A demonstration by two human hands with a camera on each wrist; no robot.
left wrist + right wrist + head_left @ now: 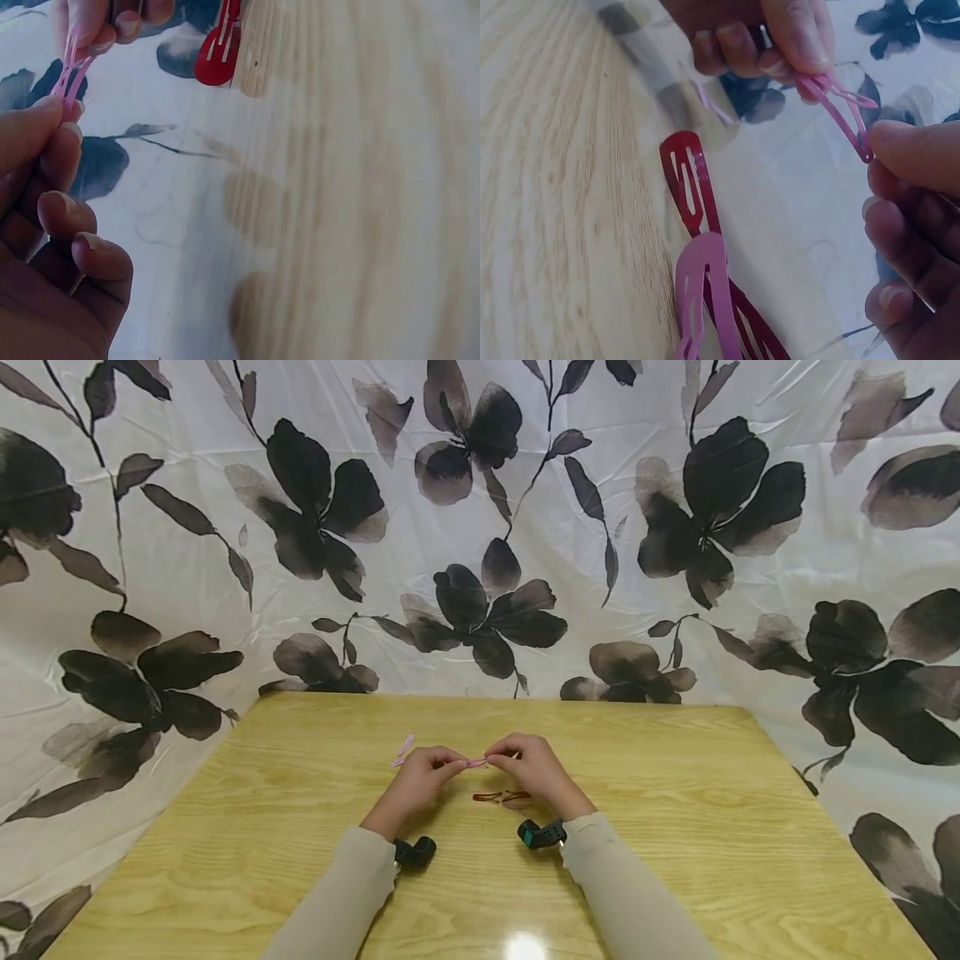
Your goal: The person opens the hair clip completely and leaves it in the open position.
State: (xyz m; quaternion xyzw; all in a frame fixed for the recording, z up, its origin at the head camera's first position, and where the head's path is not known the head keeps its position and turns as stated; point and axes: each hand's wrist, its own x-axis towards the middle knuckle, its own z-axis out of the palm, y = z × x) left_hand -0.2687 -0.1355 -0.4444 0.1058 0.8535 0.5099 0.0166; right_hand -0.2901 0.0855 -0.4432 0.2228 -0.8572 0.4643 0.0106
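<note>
A pink snap hair clip [477, 763] is stretched between both hands above the table. My left hand [423, 774] pinches its wide end between thumb and fingertips. At the narrow tip, my right hand [538, 770] pinches with thumb and forefinger. From the right wrist view, the inner prong of the pink clip [840, 112] stands away from its frame. Just nearer than the hands lie a red hair clip [487, 797] and another crossed by a pink one [703, 259]. Beside the left hand lie a pink clip [406, 744] and a second pink piece [397, 763].
The yellow wood-grain table [660, 860] stretches round the hands on every side. A white cloth with dark flowers [585, 543] hangs behind its far edge. Each wrist wears a black strapped device, such as the right one [542, 834].
</note>
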